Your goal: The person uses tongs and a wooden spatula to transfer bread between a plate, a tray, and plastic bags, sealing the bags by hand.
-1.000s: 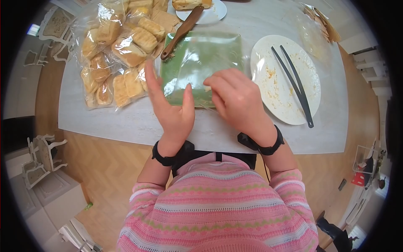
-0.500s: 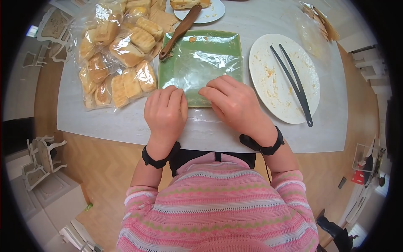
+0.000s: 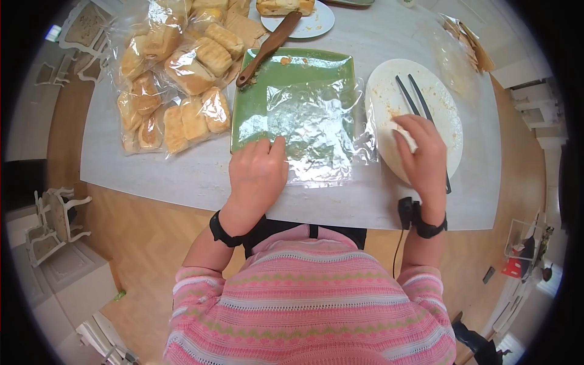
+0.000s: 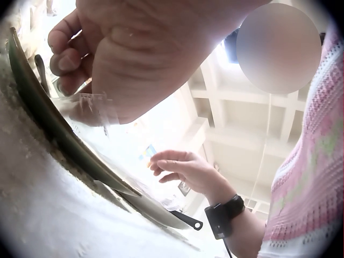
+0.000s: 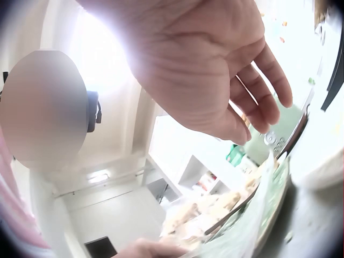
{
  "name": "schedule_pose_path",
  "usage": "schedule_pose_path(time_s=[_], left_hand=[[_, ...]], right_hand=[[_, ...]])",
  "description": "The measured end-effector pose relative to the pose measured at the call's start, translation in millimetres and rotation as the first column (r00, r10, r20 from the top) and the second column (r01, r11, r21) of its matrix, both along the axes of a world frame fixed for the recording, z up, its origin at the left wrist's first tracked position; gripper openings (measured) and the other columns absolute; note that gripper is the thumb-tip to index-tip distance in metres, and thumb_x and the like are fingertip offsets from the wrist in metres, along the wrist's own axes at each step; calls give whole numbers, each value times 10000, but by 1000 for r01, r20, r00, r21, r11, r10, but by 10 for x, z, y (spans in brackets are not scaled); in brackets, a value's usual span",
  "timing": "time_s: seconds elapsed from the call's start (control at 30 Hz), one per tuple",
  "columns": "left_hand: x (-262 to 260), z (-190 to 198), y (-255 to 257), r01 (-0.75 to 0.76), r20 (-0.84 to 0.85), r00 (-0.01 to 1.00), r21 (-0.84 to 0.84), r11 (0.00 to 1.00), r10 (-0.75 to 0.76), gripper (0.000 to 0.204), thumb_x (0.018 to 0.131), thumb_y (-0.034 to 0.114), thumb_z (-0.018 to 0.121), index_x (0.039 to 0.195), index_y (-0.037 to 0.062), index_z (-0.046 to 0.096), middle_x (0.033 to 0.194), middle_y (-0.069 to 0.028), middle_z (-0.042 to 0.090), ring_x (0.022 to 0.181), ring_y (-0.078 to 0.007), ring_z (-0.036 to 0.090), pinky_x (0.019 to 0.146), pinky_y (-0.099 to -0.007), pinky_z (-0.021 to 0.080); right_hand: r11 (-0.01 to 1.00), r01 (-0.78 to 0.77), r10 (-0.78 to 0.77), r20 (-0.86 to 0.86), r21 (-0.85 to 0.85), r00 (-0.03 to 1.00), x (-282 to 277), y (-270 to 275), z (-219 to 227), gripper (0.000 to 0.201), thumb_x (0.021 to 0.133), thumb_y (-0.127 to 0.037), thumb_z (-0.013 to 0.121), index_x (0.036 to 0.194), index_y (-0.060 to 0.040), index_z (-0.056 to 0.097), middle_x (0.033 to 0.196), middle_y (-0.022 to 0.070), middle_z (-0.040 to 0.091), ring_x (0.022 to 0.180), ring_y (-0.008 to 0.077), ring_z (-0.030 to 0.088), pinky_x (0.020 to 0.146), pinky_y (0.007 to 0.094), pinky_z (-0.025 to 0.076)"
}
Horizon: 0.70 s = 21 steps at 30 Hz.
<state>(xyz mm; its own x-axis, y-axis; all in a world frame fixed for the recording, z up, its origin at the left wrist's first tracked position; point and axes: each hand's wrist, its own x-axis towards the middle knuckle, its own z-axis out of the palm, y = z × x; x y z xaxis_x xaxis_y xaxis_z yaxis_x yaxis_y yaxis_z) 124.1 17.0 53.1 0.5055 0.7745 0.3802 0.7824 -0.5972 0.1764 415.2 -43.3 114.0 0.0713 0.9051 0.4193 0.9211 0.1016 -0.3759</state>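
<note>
A clear plastic bag (image 3: 313, 131) lies flat across the green square plate (image 3: 249, 109), overhanging its right and front edges. My left hand (image 3: 258, 170) pinches the bag's left edge at the plate's front; in the left wrist view its fingers are curled and the film runs by the thumb. Over the white oval plate (image 3: 447, 97) hovers my right hand (image 3: 423, 152), its fingers loosely bent and holding nothing. Black tongs (image 3: 420, 94) rest on that crumb-strewn plate, partly hidden by the right hand. A wooden-handled utensil (image 3: 271, 48) leans over the green plate's upper left corner.
Bagged bread rolls (image 3: 194, 118) crowd the table's left side. Behind the green plate, a small white plate (image 3: 325, 24) bears a filled bread piece (image 3: 283, 6). Another clear bag (image 3: 453, 61) lies at the back right beside brown packaging (image 3: 471, 45).
The plastic bag has been spread over the green plate and shifted right. My right hand has let go of it and moved right over the white plate; my left hand stays at the plate's front.
</note>
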Motion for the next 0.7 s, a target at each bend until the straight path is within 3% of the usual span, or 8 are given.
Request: schedule_pose_path(time_s=[0.03, 0.13, 0.2, 0.27, 0.33, 0.57, 0.67, 0.7], left_hand=[[4, 8, 6, 11, 9, 1000, 0, 1000, -11, 219, 777, 83, 726, 995, 81, 707, 766, -60, 569, 685, -246, 593, 585, -375, 477], [25, 36, 24, 49, 66, 997, 25, 999, -50, 227, 773, 91, 733, 997, 73, 695, 795, -62, 566, 730, -250, 587, 616, -377, 476], [60, 99, 14, 57, 87, 995, 4, 998, -57, 235, 770, 91, 735, 999, 74, 689, 812, -63, 565, 754, -253, 583, 633, -378, 475], [84, 112, 20, 66, 106, 992, -15, 998, -64, 242, 767, 92, 737, 1002, 74, 682, 829, -64, 564, 778, -255, 580, 649, -378, 474], [93, 102, 31, 123, 99, 988, -37, 992, -119, 265, 756, 86, 739, 1014, 76, 675, 840, -64, 559, 794, -256, 577, 661, -378, 471], [59, 139, 73, 195, 171, 969, -100, 976, -176, 290, 733, 102, 766, 1010, 78, 683, 839, -68, 557, 799, -261, 574, 667, -387, 471], [-32, 317, 133, 248, 213, 955, -204, 947, -205, 346, 710, 135, 804, 1032, 72, 692, 882, -83, 593, 841, -280, 592, 713, -389, 487], [-76, 368, 181, 299, 265, 935, -241, 923, -234, 383, 706, 153, 819, 1056, 63, 692, 939, -100, 613, 884, -297, 603, 754, -393, 497]], right_hand=[[1000, -5, 5, 3, 1, 1000, 150, -66, -10, 230, 838, -51, 712, 1069, -55, 706, 1087, 126, 687, 980, 330, 656, 827, 393, 540], [975, 219, -209, 188, -32, 960, 576, -292, -100, 323, 877, -94, 703, 1194, -46, 674, 1160, 145, 673, 1063, 336, 634, 899, 408, 516], [893, 446, -389, 397, -57, 831, 785, -445, -182, 430, 888, -122, 703, 1299, -33, 615, 1203, 160, 658, 1107, 330, 618, 947, 418, 495], [875, 470, -386, 420, -114, 821, 886, -539, -227, 487, 894, -150, 707, 1343, -17, 577, 1219, 164, 654, 1102, 323, 621, 934, 426, 500], [738, 536, -447, 298, -410, 844, 918, -600, -237, 472, 898, -172, 704, 1332, -27, 588, 1192, 177, 669, 1077, 339, 637, 904, 432, 509], [759, 492, -430, 238, -426, 871, 975, -581, -313, 420, 924, -188, 668, 1314, -47, 601, 1044, 209, 706, 984, 405, 663, 847, 444, 520], [778, 464, -456, 127, -424, 881, 994, -535, -281, 387, 948, -170, 635, 1304, -22, 597, 937, 186, 707, 817, 333, 694, 743, 402, 530], [767, 417, -499, -45, -488, 866, 985, -510, -223, 376, 957, -162, 623, 1301, -13, 597, 878, 145, 689, 729, 256, 665, 677, 361, 514]])
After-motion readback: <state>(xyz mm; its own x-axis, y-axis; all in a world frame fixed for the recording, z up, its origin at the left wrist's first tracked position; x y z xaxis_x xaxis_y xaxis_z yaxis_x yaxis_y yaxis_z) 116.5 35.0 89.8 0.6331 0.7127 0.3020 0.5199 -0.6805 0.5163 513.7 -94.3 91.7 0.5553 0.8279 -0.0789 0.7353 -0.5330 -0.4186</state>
